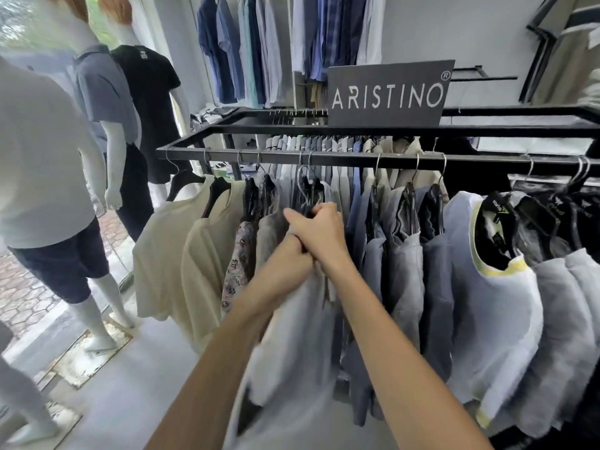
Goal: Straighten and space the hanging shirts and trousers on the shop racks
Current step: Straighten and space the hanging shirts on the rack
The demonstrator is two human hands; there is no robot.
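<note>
Pale shirt (292,319) hangs below rail (357,160), mid-span. Right hand (319,230) curls round its hanger (311,191), nearer the rail; left hand (293,251) tucked beneath, grip hidden, cannot tell. Likely next: slide along rail's length.

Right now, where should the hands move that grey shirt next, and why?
Probably slide the black hanger of the light grey shirt slightly right along the black metal rail: the left hand and right hand grip it, two silver hooks crowd there, and bare rail shows further right.
</note>
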